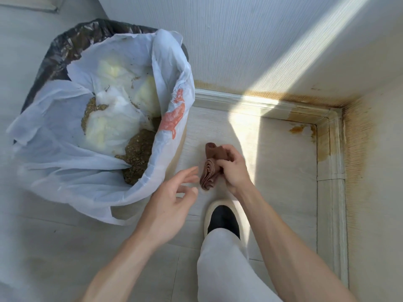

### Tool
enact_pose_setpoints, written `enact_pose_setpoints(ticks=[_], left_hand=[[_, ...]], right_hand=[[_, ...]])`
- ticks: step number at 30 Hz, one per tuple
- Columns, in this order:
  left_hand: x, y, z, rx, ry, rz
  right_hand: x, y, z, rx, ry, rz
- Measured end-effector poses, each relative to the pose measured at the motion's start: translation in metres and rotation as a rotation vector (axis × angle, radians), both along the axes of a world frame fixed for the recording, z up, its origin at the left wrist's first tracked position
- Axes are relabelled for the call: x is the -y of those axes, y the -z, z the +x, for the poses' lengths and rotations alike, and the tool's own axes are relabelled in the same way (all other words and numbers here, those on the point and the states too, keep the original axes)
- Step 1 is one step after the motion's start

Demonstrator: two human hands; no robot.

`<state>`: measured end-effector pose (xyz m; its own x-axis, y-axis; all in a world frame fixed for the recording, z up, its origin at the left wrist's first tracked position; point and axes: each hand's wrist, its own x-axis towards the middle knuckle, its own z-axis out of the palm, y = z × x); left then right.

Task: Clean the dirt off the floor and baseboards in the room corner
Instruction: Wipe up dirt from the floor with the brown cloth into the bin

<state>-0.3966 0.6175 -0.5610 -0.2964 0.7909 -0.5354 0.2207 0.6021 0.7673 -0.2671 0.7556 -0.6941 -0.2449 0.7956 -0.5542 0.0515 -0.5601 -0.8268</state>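
Nearest, a leg (220, 264) in pale trousers ends in a dark shoe (222, 219) with a cream sole, planted on the floor (272, 171).

Just beyond the shoe, the left hand (168, 205) hovers with fingers spread and loosely bent, holding nothing; its fingertips come close to the cloth (210, 168) without clearly touching it. The right hand (234, 168) grips that brown cloth, fingers and thumb curled round its bunched middle, so that folded ends stick out above and below the fist. The cloth hangs above the floor, between the bin and the corner.

To the left stands a bin (65, 53) with a dark liner, and a white bag (72, 166) with orange print draped over its rim. Inside lie crumpled white and yellowish paper (117, 105) and brown grit (135, 153).

Farther off, the white baseboard (261, 101) runs along the far edge of the floor and turns down its right edge. In the far right corner of the floor sits an orange-brown stain (298, 128), with matching discolouration on the baseboard there and along the bottom of the wall (261, 40) above it. A band of sunlight crosses wall and floor.
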Motion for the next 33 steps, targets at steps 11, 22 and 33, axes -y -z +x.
enact_pose_setpoints(ticks=[11, 22, 33], left_hand=[[-0.01, -0.101, 0.007, -0.159, -0.019, 0.545], [-0.026, -0.15, -0.07, -0.669, -0.124, 0.724], [-0.021, -0.133, -0.107, -0.856, 0.115, 0.249]], right_hand=[[-0.015, -0.17, 0.027, -0.466, 0.144, -0.232], [-0.05, -0.289, -0.102, -0.361, -0.508, 0.009], [-0.044, -0.279, -0.137, -0.162, -0.603, 0.071]])
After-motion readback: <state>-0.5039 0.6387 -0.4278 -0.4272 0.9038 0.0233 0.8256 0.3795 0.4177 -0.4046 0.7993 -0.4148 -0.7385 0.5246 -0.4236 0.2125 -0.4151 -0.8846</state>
